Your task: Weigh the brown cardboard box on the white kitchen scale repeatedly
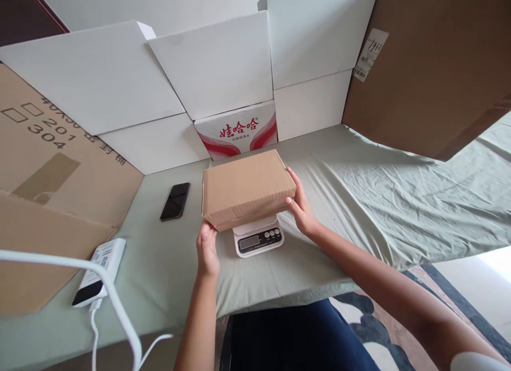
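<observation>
1. Squarely in the middle of the head view, a closed brown cardboard box [247, 187] sits on a small white kitchen scale [258, 237], whose display and buttons show below the box's near edge.
2. The left hand [207, 249] presses against the box's near left corner, fingers together and flat on the cardboard; its grip is a touch from below the edge, not a wrap around it.
3. The right hand [300, 206] lies against the box's right end, fingers spread along the side wall, so the box is clamped between both hands.
4. The scale stands on a desk [359, 200] covered with a wrinkled pale green cloth.
5. Left of the box a black phone [175, 201] lies flat; nearer and further left is a white power bank [99, 272] with a white cable [120, 312].
6. Behind the box stand white cartons, one of them a red-printed carton [237, 129], with brown cardboard sheets at both sides.
</observation>
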A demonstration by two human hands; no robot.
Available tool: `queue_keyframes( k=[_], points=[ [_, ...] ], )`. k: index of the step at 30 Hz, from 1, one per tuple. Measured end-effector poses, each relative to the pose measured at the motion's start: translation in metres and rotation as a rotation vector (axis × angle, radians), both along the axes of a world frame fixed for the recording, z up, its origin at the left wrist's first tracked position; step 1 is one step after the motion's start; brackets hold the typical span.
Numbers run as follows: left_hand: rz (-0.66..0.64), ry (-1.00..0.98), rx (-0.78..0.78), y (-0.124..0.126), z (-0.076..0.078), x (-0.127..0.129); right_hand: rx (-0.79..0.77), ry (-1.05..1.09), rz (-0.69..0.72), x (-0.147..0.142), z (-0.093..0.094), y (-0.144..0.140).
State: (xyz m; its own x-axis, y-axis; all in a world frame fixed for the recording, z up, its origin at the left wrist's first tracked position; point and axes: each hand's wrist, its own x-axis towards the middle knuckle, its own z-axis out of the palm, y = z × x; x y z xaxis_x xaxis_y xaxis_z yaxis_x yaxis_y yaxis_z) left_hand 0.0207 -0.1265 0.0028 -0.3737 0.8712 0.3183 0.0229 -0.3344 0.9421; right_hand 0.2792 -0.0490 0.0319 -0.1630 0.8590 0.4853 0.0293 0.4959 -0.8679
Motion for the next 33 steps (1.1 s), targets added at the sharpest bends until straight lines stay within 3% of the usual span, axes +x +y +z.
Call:
queue_keyframes(
  k=[4, 6, 9, 12, 15, 18, 28, 33],
  points=[
    [0.003, 0.016, 0.103, 0.040, 0.026, -0.013, 0.072, 0.024, -0.016, -0.010, 0.028, 0.028],
    [0.016, -0.003, 0.099, 0.071, 0.031, -0.020, 0.090, 0.038, -0.015, -0.018, 0.033, 0.051],
    [0.041, -0.073, -0.005, 0.112, 0.019, -0.024, 0.016, 0.055, -0.022, -0.030, 0.020, 0.082],
    [0.029, -0.117, -0.028, 0.134, -0.003, -0.025, 0.000, 0.084, -0.046, -0.037, -0.001, 0.098],
    [0.018, -0.150, -0.001, 0.141, -0.020, -0.025, 0.042, 0.099, -0.066, -0.039, -0.014, 0.103],
    [0.023, -0.160, -0.038, 0.144, -0.028, -0.025, -0.019, 0.085, -0.084, -0.041, -0.018, 0.106],
    [0.042, -0.203, -0.084, 0.143, -0.024, -0.037, -0.249, 0.106, -0.054, -0.036, -0.028, 0.110],
    [0.022, -0.219, -0.120, 0.139, -0.026, -0.033, -0.187, 0.043, -0.036, -0.034, -0.027, 0.104]
  ],
)
